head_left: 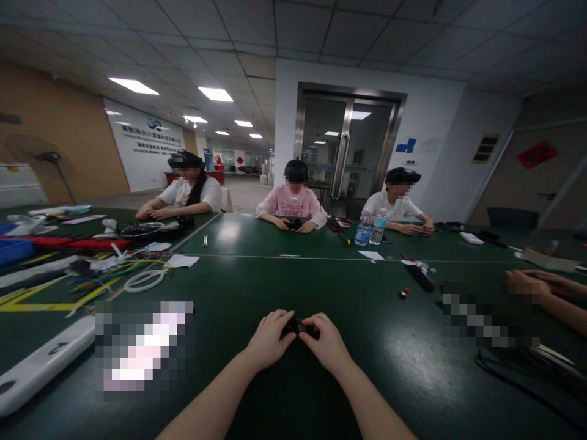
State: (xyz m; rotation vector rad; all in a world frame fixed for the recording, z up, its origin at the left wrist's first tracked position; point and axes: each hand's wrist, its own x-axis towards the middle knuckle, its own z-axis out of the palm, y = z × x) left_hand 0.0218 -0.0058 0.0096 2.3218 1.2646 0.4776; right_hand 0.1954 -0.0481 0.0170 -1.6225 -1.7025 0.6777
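Observation:
In the middle of the near table, my left hand (271, 337) and my right hand (326, 347) meet around a small black object (301, 327). Thumbs and fingers of both hands close on it from either side. Its kind is not clear, since the fingers cover much of it. The dark green tabletop (229, 287) lies beneath my hands. To the left of them is a blurred-out flat thing with a bright face (147, 345).
A white bar-shaped device (46, 366) and coiled white cable (144, 280) lie left. Small red-and-black parts (403, 294) and a black-handled tool (419, 276) lie right. Two water bottles (370, 228) stand farther back. Three people sit opposite; another person's hands (534, 286) are at right.

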